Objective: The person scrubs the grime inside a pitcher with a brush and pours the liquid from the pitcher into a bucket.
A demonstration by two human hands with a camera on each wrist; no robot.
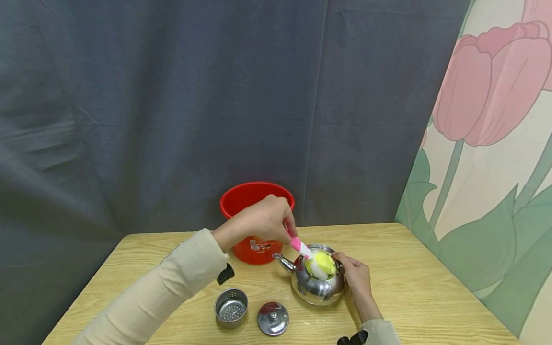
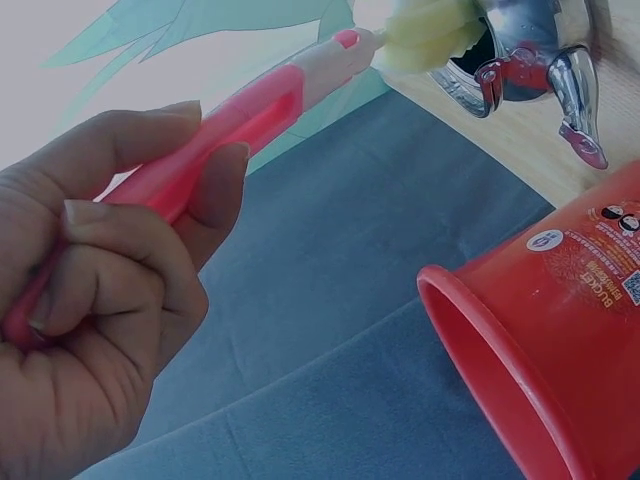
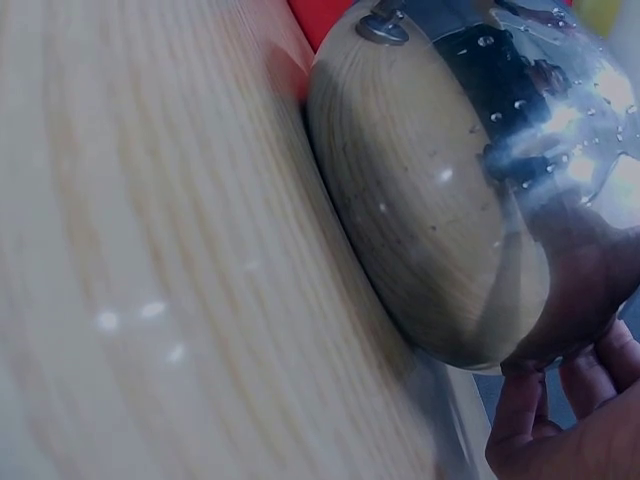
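My left hand [image 1: 269, 220] grips a sponge brush by its pink and white handle [image 2: 250, 110], fingers curled round it in the left wrist view. The yellow and white sponge head [image 1: 324, 263] sits in the mouth of a shiny steel teapot [image 1: 316, 291], its lower part hidden inside. The teapot stands on the table with its spout [image 1: 283, 262] pointing left. At the teapot's right side, my right hand [image 1: 355, 279] holds it by the rim and side, its fingers against the steel. Water drops dot the teapot [image 3: 430, 200] in the right wrist view.
A red bucket [image 1: 254, 253] stands behind the left hand, near the table's back edge. In front of the teapot lie a steel strainer cup [image 1: 231, 310] with a perforated bottom and a round steel lid [image 1: 273, 319]. A dark curtain [image 1: 215, 105] hangs behind the table.
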